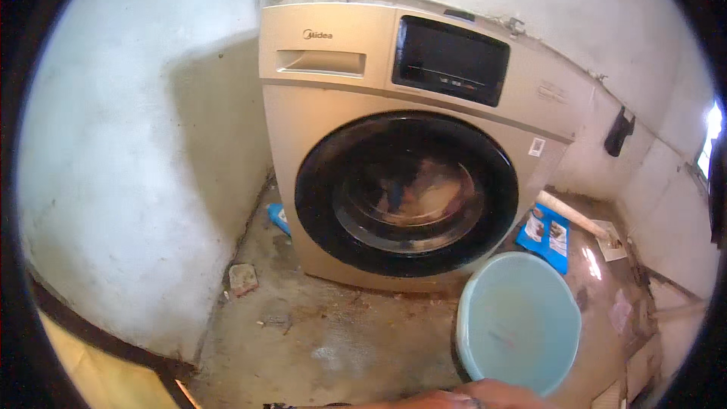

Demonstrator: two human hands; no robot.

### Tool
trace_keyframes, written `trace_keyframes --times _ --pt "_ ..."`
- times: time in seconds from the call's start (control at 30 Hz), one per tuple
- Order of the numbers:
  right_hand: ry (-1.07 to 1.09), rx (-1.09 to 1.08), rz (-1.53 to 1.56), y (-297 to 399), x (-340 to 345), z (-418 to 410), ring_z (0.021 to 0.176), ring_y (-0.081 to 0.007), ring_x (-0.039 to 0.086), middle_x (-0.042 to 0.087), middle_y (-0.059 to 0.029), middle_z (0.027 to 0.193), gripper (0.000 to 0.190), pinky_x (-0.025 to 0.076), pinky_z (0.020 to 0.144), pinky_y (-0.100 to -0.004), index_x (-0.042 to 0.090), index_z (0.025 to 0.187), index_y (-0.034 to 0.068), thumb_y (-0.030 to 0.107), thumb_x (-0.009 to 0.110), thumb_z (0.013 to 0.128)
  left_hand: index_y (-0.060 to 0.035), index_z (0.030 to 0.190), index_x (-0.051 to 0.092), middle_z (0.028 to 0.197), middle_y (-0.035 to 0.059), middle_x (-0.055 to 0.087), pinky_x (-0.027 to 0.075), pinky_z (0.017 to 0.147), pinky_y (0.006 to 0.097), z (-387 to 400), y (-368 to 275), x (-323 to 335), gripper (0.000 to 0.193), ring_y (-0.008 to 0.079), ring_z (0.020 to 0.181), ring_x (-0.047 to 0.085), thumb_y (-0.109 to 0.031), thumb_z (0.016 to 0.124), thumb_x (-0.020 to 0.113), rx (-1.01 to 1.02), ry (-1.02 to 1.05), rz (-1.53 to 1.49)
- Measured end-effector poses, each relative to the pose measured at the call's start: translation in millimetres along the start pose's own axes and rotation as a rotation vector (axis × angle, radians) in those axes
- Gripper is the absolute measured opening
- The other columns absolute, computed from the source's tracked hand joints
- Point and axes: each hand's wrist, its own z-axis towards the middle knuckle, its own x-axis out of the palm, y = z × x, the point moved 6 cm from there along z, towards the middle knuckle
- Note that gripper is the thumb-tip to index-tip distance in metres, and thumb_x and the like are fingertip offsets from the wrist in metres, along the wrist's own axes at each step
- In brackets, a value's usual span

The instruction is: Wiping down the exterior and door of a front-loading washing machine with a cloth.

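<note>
Cut off by the bottom edge, part of my hands (494,393) shows in front of the near rim of a light-blue plastic basin (463,318). The fingers are mostly out of view; I cannot tell left from right, or whether they touch the rim. The basin stands on the floor and seems to hold cloudy liquid. Behind it is a gold Midea front-loading washing machine (284,125). Its round black-rimmed door (318,193) appears closed, with laundry (429,193) visible through the glass. The dark control panel (451,59) bears small marks; the detergent drawer (321,62) is closed.
A whitewashed wall (113,153) rises on the left, with a broken brick piece (243,279) at its foot. A blue printed packet (546,236) and a pale tube (573,216) lie right of the machine. The concrete floor (335,341) looks wet and dirty.
</note>
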Motion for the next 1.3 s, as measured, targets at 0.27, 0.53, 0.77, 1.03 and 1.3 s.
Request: trace_keyframes --times 0.27,0.53,0.77,1.03,1.3 --pt "-1.287 0.117 0.099 -155.9 -12.3 -125.0 0.084 -0.0344 0.057 0.059 -0.0198 0.092 0.048 0.046 0.074 -0.0380 0.057 0.104 -0.001 -0.002 0.065 0.057 -0.0062 0.099 0.053 0.098 0.0150 0.053 0.044 0.077 0.0413 131.4 72.4 107.9 0.023 0.0298 0.086 0.055 -0.020 0.080 0.052 -0.090 -0.001 0.263" --pt "-0.728 0.300 -0.514 -381.7 44.3 -114.1 0.115 -0.0386 0.042 0.045 -0.0254 0.122 0.064 0.038 0.094 -0.0431 0.048 0.119 0.003 0.031 0.071 0.067 -0.0092 0.102 0.055 0.107 0.0101 0.056 0.046 0.075 0.0436 176.7 265.3 211.8 0.032 0.0261 0.093 0.057 -0.034 0.081 0.056 -0.613 -0.265 1.013" --pt "-0.324 0.167 -0.219 -450.7 53.5 -85.5 0.122 -0.0358 0.035 0.041 -0.0177 0.131 0.047 0.028 0.102 -0.0433 0.045 0.124 0.003 0.022 0.054 0.082 -0.0087 0.101 0.056 0.106 0.0098 0.056 0.045 0.075 0.0447 196.7 340.9 282.4 0.034 0.0245 0.098 0.054 -0.034 0.079 0.060 -1.029 0.060 0.579" --pt "-0.408 0.069 0.053 -537.7 11.3 -7.7 0.117 -0.0356 0.041 0.044 -0.0234 0.125 0.065 0.035 0.097 -0.0418 0.047 0.120 0.003 0.035 0.070 0.068 -0.0089 0.100 0.058 0.106 0.0119 0.057 0.045 0.076 0.0410 206.5 347.0 282.7 0.034 0.0242 0.097 0.055 -0.035 0.078 0.060 -1.264 -0.116 0.354" --pt "-0.869 0.474 0.142 -691.0 42.0 79.9 0.118 -0.0368 0.040 0.044 -0.0214 0.126 0.058 0.032 0.099 -0.0430 0.044 0.122 0.002 0.036 0.059 0.077 -0.0092 0.099 0.060 0.107 0.0141 0.058 0.045 0.077 0.0373 195.6 347.4 274.6 0.035 0.0238 0.096 0.056 -0.037 0.078 0.060 -1.385 -0.183 0.096"
